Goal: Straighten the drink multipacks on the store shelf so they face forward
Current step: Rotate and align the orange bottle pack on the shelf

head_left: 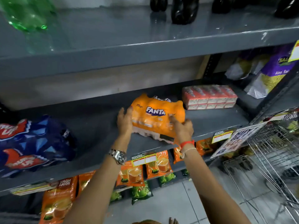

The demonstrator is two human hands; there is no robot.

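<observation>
Both forearms reach up from the bottom of the view toward the middle grey shelf [210, 126]. The left wrist carries a metal watch [117, 156], the right a red band [187, 143] and a pale thread.

The left hand [124, 121] lies flat against the left end of the orange Fanta multipack [157, 115], fingers straight and held close together, tips pointing up along the pack's side. The right hand [183, 129] sits on the pack's lower right corner – index finger stretched out over the wrap, the other fingers curled; whether they clamp the plastic or only rest on it I cannot tell. Between the 2 hands the pack lies near the shelf's front edge, its logo side up and turned slightly askew, the clear lower edge hanging toward the lip.

Well to the left of the left fingers lies a blue multipack [35, 146] with red logos. Just beyond the right fingers, further back, sits a red-and-white carton pack [209, 97]. Below the wrists hang orange pouches [160, 164]. On the shelf above stand dark bottles [184, 10] and a green bottle [29, 15] – blurred.
</observation>
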